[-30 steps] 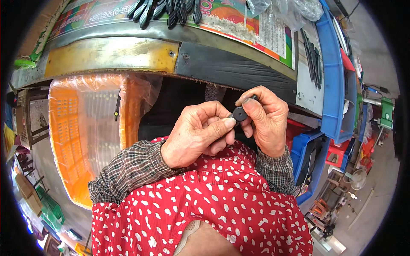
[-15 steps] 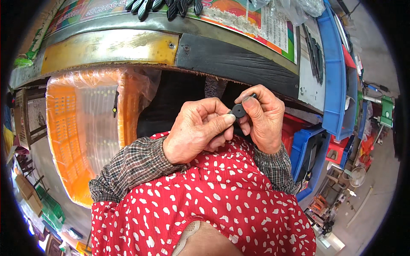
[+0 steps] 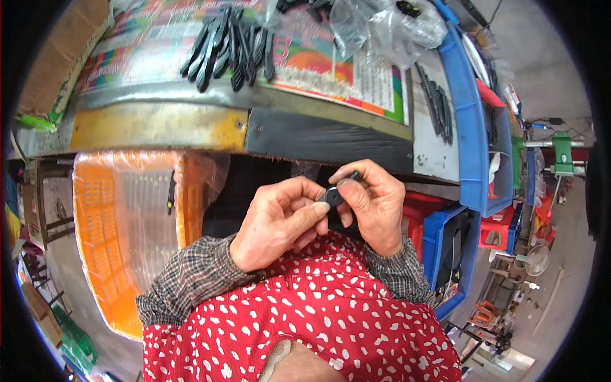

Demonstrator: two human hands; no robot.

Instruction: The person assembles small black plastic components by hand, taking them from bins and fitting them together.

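A small round black piece [image 3: 333, 198] with a hole at its middle is held up between the two hands, just in front of the near edge of the worktop [image 3: 439, 156] and above the red, white-spotted garment [image 3: 299, 318]. Its near side is pinched by the left hand [image 3: 270, 224], with the thumb laid along its lower rim; this grip is closed on the piece. By the right hand [image 3: 375, 207], a short dark rod end [image 3: 354, 176] is gripped between thumb and forefinger, just beside the round piece; whether the two are joined cannot be told, since the fingers cover the place between them. Both forearms are covered by checked sleeves [image 3: 203, 267].

On the worktop, a bunch of long black pieces [image 3: 232, 51] is spread over a printed sheet [image 3: 375, 83], and clear plastic bags [image 3: 388, 32] are heaped near it. Farther right, slim black strips [image 3: 436, 102] are laid beside a blue tray [image 3: 468, 127]. Below the worktop, an orange basket [image 3: 95, 216] lined with clear plastic is seen at the left, and a blue crate [image 3: 433, 245] with dark things inside at the right.
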